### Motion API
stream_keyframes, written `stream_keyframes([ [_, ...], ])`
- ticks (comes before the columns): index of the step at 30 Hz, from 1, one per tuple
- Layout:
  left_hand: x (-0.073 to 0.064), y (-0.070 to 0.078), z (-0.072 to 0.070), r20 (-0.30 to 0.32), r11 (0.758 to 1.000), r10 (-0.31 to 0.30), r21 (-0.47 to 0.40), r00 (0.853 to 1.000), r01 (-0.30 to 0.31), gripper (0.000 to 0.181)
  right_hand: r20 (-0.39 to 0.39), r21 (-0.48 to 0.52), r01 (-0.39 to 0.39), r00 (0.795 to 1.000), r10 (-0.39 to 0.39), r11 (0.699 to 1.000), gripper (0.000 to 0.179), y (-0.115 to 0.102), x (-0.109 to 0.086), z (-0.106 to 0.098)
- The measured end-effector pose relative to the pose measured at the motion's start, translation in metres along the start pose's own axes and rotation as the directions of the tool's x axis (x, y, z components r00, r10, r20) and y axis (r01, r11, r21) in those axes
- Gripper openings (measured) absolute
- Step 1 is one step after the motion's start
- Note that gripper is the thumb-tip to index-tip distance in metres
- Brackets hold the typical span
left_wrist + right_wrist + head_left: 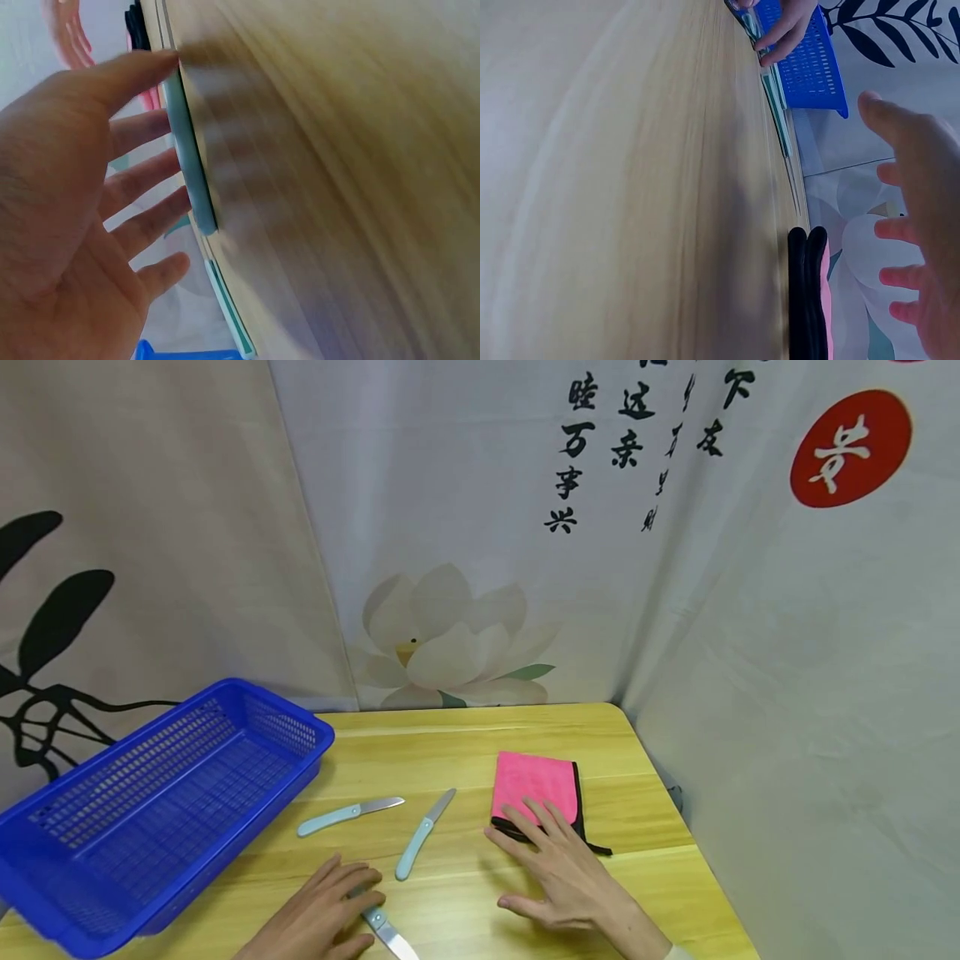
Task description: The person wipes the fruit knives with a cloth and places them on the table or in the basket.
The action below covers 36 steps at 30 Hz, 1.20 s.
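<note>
My left hand (322,910) is over a paring knife (378,922) with a light blue handle, at the table's front. Its thumb and fingers lie loosely on either side of the handle (191,157), spread rather than closed round it. The blade points toward the lower right. My right hand (562,872), fingers spread, hovers above the near edge of a folded pink cloth (532,781) with black trim and holds nothing. Between the hands lies a second paring knife (423,835), pointing away. A third paring knife (348,814) lies farther left, its blade to the right.
A blue plastic basket (315,768) with slotted walls stands at the left of the wooden table (450,735). Printed fabric curtains (465,527) hang behind the table and along its right side.
</note>
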<state>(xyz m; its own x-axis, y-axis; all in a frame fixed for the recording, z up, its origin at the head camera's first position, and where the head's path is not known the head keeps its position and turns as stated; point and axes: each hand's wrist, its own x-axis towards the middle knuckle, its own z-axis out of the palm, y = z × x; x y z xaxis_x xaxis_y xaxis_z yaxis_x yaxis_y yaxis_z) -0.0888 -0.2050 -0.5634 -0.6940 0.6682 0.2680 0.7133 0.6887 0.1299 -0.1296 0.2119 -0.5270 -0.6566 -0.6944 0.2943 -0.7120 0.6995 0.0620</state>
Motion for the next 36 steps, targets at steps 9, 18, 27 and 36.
stream_keyframes([
  [9,-0.001,-0.005,0.007,-0.12,0.997,0.075,-0.016,0.99,-0.078,0.028,-0.01,0.006,-0.012,1.0,0.012,1.0,0.096,-0.001,-0.003,0.002],
  [18,0.0,-0.005,0.005,-0.03,0.997,0.05,-0.055,0.998,-0.052,0.022,0.013,0.021,-0.035,0.999,0.034,0.999,0.091,0.001,-0.003,0.004],
  [27,-0.002,-0.001,0.004,-0.028,0.998,-0.003,-0.056,1.0,0.002,0.018,-0.012,0.017,-0.069,0.998,0.069,0.997,0.086,0.004,0.0,0.006],
  [36,0.003,0.007,-0.011,0.005,0.978,-0.159,-0.137,0.987,0.158,0.015,-0.044,0.015,-0.173,0.984,0.174,0.985,0.079,0.019,0.006,0.012],
])
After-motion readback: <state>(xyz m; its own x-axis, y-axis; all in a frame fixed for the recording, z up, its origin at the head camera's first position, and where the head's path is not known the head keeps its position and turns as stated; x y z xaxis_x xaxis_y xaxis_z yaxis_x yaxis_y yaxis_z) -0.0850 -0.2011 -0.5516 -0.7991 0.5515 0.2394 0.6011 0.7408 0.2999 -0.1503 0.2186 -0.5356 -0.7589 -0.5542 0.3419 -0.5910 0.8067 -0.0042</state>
